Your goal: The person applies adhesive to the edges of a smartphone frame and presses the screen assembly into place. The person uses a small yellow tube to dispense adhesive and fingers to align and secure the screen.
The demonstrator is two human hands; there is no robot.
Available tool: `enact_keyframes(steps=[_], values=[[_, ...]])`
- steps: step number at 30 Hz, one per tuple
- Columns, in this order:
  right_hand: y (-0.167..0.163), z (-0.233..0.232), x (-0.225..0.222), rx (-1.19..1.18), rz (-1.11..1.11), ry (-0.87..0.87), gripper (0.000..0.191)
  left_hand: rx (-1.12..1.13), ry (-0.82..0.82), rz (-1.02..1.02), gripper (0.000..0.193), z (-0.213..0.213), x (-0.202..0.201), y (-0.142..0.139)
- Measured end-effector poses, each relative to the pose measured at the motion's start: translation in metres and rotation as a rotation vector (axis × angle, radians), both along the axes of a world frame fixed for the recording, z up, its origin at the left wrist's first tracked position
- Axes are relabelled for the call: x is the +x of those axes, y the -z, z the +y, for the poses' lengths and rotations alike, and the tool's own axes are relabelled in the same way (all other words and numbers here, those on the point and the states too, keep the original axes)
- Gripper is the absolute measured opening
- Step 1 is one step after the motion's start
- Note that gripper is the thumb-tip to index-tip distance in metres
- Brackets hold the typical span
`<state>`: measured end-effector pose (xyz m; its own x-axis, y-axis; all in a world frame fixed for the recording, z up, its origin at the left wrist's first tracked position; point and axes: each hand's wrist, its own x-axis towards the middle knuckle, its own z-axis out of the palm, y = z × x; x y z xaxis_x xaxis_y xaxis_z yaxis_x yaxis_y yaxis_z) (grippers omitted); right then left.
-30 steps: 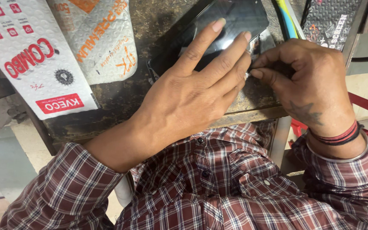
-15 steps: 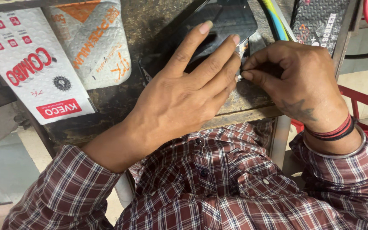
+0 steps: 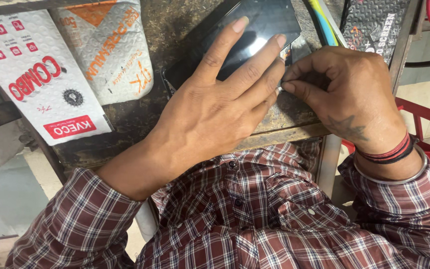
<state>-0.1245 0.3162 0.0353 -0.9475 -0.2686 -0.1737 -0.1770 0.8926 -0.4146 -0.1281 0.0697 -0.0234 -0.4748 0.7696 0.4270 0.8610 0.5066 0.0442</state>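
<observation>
Fingers of the left hand [image 3: 210,109] lie spread flat on the dark phone [image 3: 235,40] at upper centre, while the right hand [image 3: 347,94] pinches its edge.

phone [image 3: 255,35] lower half under hands, top cropped

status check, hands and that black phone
Left hand flat on black phone, pinning it to worn bench. Right hand fingers pinched at phone's edge. Padded pouches lie left, apart.
</observation>
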Motion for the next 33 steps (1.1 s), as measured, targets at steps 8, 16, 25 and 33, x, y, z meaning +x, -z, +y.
enact_keyframes(steps=[8,16,25,33], values=[[0.0006,0.0022,-0.0004,-0.005,0.035,-0.031,0.019,0.158,0.036,-0.178,0.022,-0.0026,-0.0006,-0.0012],[0.0015,0.0021,-0.0001,-0.013,0.024,-0.029,0.020,0.052,-0.001,-0.011,0.022,-0.0004,-0.0024,0.0012],[0.0002,0.0024,0.0010,-0.004,0.047,-0.051,0.020,0.042,0.012,-0.029,0.023,0.0029,-0.0010,-0.0013],[-0.0001,0.0036,0.0014,-0.002,0.044,-0.045,0.019,0.144,0.027,-0.104,0.022,-0.0007,-0.0016,-0.0002]])
